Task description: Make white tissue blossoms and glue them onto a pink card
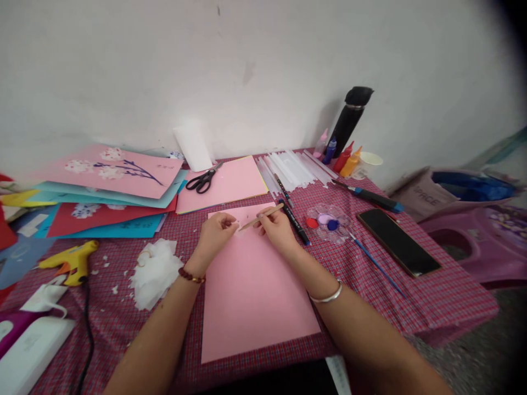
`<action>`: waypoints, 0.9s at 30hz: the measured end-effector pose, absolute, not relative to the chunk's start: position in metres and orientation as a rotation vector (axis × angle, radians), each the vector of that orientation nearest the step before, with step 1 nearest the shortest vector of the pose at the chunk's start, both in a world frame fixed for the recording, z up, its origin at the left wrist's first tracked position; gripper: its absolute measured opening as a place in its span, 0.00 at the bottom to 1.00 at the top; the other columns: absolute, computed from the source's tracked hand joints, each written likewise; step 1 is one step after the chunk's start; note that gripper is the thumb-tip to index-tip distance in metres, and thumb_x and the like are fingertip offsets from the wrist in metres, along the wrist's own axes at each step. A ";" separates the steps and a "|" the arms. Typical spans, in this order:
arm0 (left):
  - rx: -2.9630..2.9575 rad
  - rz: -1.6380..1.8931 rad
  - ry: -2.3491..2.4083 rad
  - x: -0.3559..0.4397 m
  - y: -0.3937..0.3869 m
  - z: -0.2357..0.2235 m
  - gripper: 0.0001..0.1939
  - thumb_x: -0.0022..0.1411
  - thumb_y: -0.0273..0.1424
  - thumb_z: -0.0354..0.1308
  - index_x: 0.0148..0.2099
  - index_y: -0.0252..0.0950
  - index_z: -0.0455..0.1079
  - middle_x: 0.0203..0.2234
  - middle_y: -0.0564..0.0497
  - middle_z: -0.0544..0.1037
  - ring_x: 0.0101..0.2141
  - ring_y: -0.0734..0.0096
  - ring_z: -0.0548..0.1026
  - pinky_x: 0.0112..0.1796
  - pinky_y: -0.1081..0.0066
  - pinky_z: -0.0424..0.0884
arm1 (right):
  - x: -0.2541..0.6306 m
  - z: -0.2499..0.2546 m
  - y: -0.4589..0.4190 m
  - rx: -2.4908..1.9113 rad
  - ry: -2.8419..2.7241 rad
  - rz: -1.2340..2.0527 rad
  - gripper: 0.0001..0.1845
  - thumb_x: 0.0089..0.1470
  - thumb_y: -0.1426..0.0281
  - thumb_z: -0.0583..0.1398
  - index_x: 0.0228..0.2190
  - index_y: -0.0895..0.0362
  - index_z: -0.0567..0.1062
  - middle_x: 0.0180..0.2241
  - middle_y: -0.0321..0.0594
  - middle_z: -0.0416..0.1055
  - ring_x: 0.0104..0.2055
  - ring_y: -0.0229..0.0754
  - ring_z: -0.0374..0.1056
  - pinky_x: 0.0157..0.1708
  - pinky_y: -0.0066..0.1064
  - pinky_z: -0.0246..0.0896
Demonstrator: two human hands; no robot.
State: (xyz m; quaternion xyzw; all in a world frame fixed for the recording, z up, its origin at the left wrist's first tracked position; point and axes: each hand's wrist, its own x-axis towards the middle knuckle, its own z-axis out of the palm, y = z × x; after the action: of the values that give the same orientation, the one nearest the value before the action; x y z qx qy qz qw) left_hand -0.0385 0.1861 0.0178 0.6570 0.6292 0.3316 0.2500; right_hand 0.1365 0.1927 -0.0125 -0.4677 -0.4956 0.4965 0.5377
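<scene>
A plaid cloth in red and blue is covering the table (432,310), wrinkling toward the front edge. A smooth, rectangular pink sheet (255,296) is lying lengthwise before the person, under both hands. To its left, a heap of thin, crinkled white sheets (154,277) is spreading in soft frills, and a yellow glue gun (78,262) is resting beyond it. Stiff coloured cards (135,171) are piling up at the back left, the top one showing a dark branch with speckled white blossoms. Black-handled scissors (203,181) are lying across more pink paper (239,178), beside narrow translucent strips (293,169).

A clear, scalloped palette (341,235) is holding red, pale lilac and dark blue paint in separate wells. Squeeze bottles of pink (320,145), blue (330,152), red (343,158) and orange (351,163) are standing near a pale cup (371,159), whose contents are hard to see. Off the table, a bag (428,192) marked "SPACE" is holding something blue.

The right hand (276,229) is gripping a flat wooden stick (269,213) between thumb and fingers, slanting it over the pink sheet's far part. The left hand (218,233) is curling its fingers inward near the stick's lower tip, beside a small white scrap (237,223); whether it is pinching the scrap, I cannot tell.
</scene>
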 end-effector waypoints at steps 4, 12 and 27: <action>1.729 1.095 1.768 -0.052 0.189 0.014 0.13 0.54 0.37 0.54 0.36 0.34 0.71 0.29 0.50 0.76 0.29 0.71 0.71 0.32 0.72 0.66 | 0.136 -0.013 0.192 -1.117 -1.196 1.179 0.07 0.49 0.66 0.56 0.27 0.57 0.67 0.20 0.32 0.69 0.15 0.32 0.61 0.15 0.24 0.57; 1.638 1.125 1.844 -0.071 0.189 -0.008 0.12 0.54 0.36 0.51 0.32 0.35 0.71 0.27 0.53 0.75 0.30 0.70 0.72 0.31 0.74 0.65 | 0.135 -0.011 0.191 -1.115 -1.204 1.177 0.07 0.49 0.66 0.57 0.28 0.57 0.67 0.21 0.35 0.71 0.16 0.32 0.62 0.17 0.24 0.60; 1.655 1.119 1.843 -0.071 0.190 -0.019 0.10 0.52 0.33 0.51 0.34 0.36 0.71 0.28 0.51 0.76 0.30 0.70 0.72 0.31 0.72 0.65 | 0.134 -0.011 0.194 -1.085 -1.230 1.214 0.09 0.48 0.64 0.57 0.28 0.58 0.69 0.23 0.36 0.72 0.18 0.33 0.64 0.18 0.25 0.61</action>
State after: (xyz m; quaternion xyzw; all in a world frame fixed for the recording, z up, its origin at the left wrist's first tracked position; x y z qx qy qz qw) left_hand -0.0713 0.1898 -0.0186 0.5953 0.6628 0.4026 0.2103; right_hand 0.1344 0.1944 -0.0109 -0.4531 -0.5138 0.5069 0.5233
